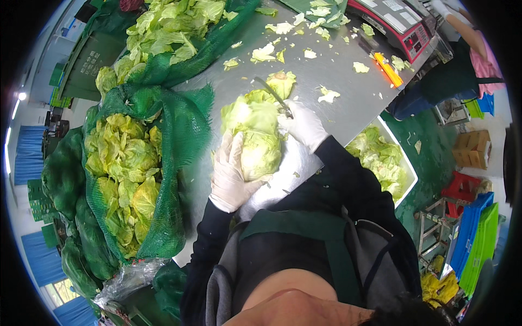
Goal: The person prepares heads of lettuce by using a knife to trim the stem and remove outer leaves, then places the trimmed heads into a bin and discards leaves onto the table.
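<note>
My left hand (231, 175), in a white glove, is cupped against the side of a round, pale green lettuce head (262, 155) on the metal table. In my right hand (305, 126), also gloved, is a knife (269, 90) with a dark, slightly curved blade pointing up and to the left. Loose outer leaves (246, 113) lie just beyond the head. Behind them sits another piece of lettuce (281, 82) with its pale brown cut stem showing, partly crossed by the blade.
An opened green mesh sack (171, 216) of lettuce stands at the left, with more lettuce (171, 28) beyond. A red-framed scale (416, 40) and an orange-yellow tool (387, 69) are at the far right. A white bin (408, 168) holds leaves. A person (446, 73) stands nearby.
</note>
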Demonstrator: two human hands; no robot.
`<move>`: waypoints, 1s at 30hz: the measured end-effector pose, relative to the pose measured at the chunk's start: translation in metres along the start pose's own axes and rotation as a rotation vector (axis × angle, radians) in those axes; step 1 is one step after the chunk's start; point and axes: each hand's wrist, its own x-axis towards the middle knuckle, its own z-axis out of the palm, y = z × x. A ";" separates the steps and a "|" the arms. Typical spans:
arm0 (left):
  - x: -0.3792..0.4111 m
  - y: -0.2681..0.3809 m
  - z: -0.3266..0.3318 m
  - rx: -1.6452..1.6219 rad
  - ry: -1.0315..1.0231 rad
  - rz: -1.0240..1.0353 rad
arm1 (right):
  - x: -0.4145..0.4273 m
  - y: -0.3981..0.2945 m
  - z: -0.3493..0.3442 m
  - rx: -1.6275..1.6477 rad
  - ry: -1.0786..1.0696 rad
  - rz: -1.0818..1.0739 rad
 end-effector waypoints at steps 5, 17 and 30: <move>0.001 0.015 0.001 0.032 -0.010 -0.173 | -0.070 -0.022 -0.002 0.108 0.142 -0.433; 0.009 0.039 0.023 0.187 0.133 -0.246 | -0.076 -0.037 -0.002 -0.293 0.004 -0.243; -0.014 0.023 0.015 0.013 0.189 -0.156 | -0.072 -0.068 -0.024 0.307 0.122 -0.326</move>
